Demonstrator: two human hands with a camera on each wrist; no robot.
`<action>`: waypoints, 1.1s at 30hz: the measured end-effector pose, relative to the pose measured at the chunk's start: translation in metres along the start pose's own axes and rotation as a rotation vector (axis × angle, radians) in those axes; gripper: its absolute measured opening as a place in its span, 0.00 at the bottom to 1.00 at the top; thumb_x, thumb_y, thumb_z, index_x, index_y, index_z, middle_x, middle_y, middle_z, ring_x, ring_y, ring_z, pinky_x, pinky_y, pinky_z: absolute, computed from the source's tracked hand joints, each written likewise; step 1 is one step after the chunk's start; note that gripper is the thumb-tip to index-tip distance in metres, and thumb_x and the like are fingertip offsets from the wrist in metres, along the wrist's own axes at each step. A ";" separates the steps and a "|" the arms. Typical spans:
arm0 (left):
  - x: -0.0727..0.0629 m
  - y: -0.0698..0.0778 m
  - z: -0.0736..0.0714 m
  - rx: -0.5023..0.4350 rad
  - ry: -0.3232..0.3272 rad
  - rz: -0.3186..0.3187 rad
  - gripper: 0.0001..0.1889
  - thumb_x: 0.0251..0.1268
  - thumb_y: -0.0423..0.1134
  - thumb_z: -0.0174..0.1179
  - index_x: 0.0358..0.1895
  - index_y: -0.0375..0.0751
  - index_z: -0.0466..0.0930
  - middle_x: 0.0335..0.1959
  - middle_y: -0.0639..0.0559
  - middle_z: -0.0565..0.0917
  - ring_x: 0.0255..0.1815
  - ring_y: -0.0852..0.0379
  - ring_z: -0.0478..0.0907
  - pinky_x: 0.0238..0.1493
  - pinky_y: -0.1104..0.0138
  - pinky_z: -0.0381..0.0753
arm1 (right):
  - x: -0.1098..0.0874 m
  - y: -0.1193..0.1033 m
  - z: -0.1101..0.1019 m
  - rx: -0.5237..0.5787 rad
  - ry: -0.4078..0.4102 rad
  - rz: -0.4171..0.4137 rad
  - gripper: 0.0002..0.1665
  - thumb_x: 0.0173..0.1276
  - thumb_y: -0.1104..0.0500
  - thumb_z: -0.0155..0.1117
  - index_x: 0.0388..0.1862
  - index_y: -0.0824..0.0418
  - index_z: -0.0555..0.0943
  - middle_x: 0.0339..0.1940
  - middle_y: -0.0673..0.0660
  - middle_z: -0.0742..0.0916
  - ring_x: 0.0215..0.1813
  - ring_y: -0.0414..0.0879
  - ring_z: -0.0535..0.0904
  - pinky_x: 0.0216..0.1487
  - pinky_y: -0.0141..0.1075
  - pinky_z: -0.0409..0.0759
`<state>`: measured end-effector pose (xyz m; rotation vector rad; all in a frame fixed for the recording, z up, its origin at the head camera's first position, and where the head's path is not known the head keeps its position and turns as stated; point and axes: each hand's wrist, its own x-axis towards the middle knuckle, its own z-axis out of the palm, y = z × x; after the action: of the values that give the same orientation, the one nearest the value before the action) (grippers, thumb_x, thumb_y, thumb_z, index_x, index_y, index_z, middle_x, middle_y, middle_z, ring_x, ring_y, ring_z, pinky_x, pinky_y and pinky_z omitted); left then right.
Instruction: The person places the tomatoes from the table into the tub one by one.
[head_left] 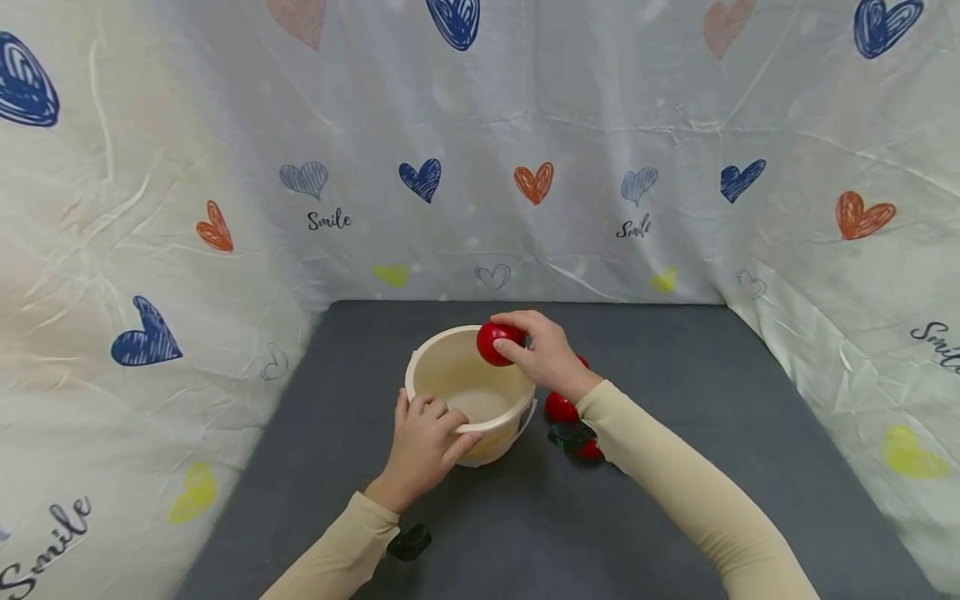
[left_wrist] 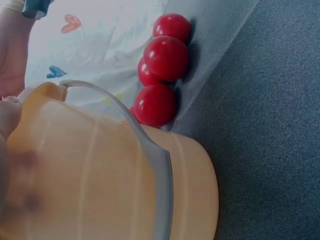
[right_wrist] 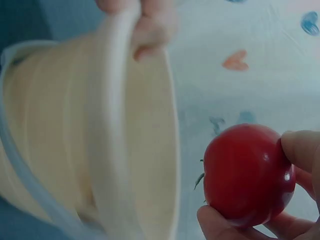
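Observation:
A cream plastic bucket (head_left: 480, 379) with a pale handle (left_wrist: 162, 195) stands on the dark table. My left hand (head_left: 426, 437) grips its near rim, fingers hooked inside and thumb outside. Above the bucket's far right rim, my right hand (head_left: 543, 350) holds a red tomato (right_wrist: 247, 175) between thumb and fingers; a bit of green stem shows on it in the right wrist view. To the right of the bucket lie several more red tomatoes (left_wrist: 166, 58), partly covered by my right forearm in the head view. The visible part of the bucket's floor is bare.
The dark grey tabletop (head_left: 645, 517) extends around the bucket on all sides. A white curtain (head_left: 480, 108) printed with hearts and "Smile" hangs behind and along both sides. A black wrist camera (head_left: 410, 542) sits below my left wrist, close over the table.

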<state>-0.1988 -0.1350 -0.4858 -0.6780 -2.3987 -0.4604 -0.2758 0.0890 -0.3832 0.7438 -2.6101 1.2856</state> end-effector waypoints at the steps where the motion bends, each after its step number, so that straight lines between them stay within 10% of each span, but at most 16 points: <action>1: 0.000 0.000 0.000 0.002 0.003 0.000 0.26 0.72 0.67 0.49 0.35 0.50 0.84 0.32 0.49 0.81 0.49 0.41 0.75 0.63 0.20 0.58 | 0.001 -0.002 0.005 -0.011 -0.018 -0.013 0.23 0.73 0.58 0.65 0.65 0.60 0.80 0.65 0.62 0.82 0.61 0.56 0.79 0.61 0.49 0.83; 15: -0.001 -0.002 0.001 -0.004 0.024 -0.001 0.28 0.73 0.68 0.47 0.34 0.50 0.83 0.31 0.48 0.80 0.49 0.41 0.75 0.63 0.20 0.58 | 0.006 0.005 0.055 -0.036 -0.143 -0.038 0.21 0.72 0.59 0.65 0.63 0.62 0.81 0.61 0.61 0.85 0.59 0.54 0.81 0.58 0.47 0.85; 33: 0.002 0.000 0.003 -0.018 0.026 0.009 0.31 0.73 0.70 0.42 0.34 0.50 0.84 0.32 0.47 0.81 0.49 0.40 0.76 0.62 0.20 0.59 | 0.005 0.013 0.062 -0.136 -0.158 -0.026 0.21 0.71 0.59 0.65 0.62 0.63 0.82 0.59 0.61 0.87 0.60 0.56 0.80 0.61 0.49 0.83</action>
<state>-0.2018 -0.1323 -0.4869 -0.6862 -2.3692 -0.4851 -0.2810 0.0462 -0.4293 0.8853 -2.7675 1.0706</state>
